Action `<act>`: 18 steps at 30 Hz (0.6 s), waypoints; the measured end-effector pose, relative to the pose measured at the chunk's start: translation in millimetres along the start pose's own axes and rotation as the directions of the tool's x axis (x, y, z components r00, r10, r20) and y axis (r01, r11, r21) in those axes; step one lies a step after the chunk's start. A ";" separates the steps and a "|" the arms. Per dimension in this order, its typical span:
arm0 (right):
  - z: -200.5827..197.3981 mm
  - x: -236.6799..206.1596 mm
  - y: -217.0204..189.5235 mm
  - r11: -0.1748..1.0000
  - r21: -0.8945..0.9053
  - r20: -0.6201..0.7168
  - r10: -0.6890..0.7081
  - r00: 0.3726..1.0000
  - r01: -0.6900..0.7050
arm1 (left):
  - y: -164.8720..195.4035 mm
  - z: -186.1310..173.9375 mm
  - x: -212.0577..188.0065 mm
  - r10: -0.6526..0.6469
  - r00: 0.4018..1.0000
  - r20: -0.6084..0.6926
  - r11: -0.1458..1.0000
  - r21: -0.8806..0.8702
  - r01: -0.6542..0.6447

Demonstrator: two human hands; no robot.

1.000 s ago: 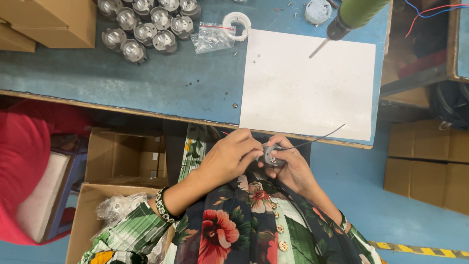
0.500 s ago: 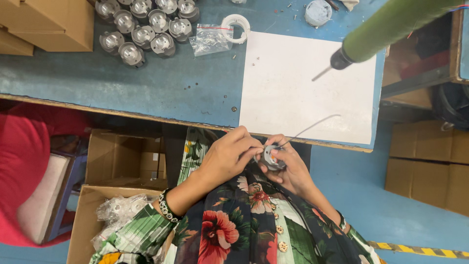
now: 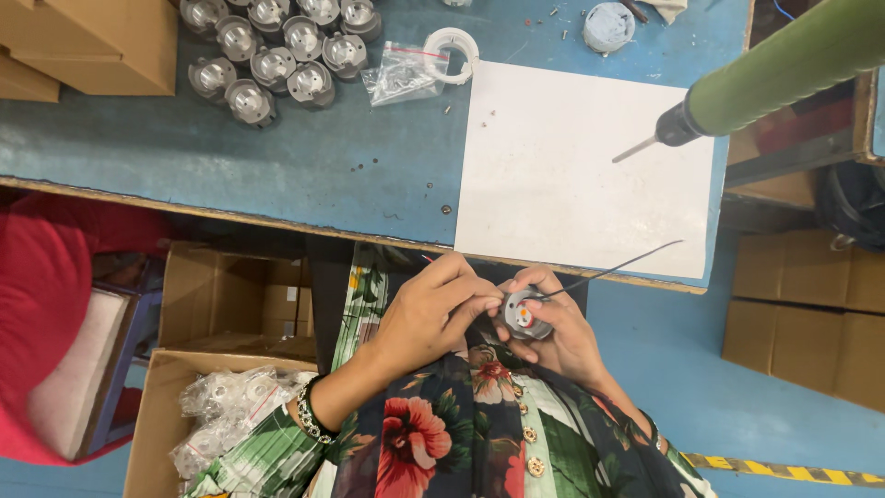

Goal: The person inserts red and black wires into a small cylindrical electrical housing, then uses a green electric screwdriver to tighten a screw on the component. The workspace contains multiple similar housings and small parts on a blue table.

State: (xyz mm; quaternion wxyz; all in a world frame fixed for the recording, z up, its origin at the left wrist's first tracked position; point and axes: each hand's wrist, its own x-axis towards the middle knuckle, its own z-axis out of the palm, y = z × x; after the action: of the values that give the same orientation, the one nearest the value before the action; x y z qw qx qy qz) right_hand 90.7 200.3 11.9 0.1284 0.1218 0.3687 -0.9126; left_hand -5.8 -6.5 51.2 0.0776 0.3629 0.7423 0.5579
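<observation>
Risk: motor [image 3: 525, 316], pinched by right hand [image 3: 553, 332] fingers over the lap, may drop as left hand [image 3: 433, 309] fingers pinch its wire [image 3: 613, 270].

I'm holding a small silver-grey round part [image 3: 525, 315] with an orange spot at its middle, a thin black wire [image 3: 616, 270] trailing from it. My shirt [image 3: 461, 433] is showing a dark ground with red flowers and green leaves. The table [image 3: 277, 166] is looking worn blue, the sheet [image 3: 581, 166] on it plain white, and the hanging tool [image 3: 774, 69] is showing olive green
</observation>
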 end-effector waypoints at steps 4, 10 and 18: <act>-2.6 -4.7 -12.4 0.993 0.098 0.106 0.053 0.993 -0.063 | 0.0 -0.2 0.8 -0.114 0.993 0.033 0.982 -0.147 0.118; -12.6 -2.2 -3.4 0.996 -0.092 -0.065 0.007 0.998 -0.013 | -4.9 -0.4 5.3 -0.116 0.992 0.045 0.985 -0.120 0.121; -10.7 -4.1 -3.6 0.993 -0.118 -0.088 0.000 0.996 -0.010 | -12.1 5.4 5.4 -0.189 0.981 0.053 0.947 -0.254 0.196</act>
State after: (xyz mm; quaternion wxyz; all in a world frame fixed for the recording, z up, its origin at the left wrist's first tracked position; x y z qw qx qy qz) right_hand 94.7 210.9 8.0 0.1214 0.1550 0.4271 -0.8825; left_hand -12.3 -0.3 40.1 0.1887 0.2833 0.6940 0.6344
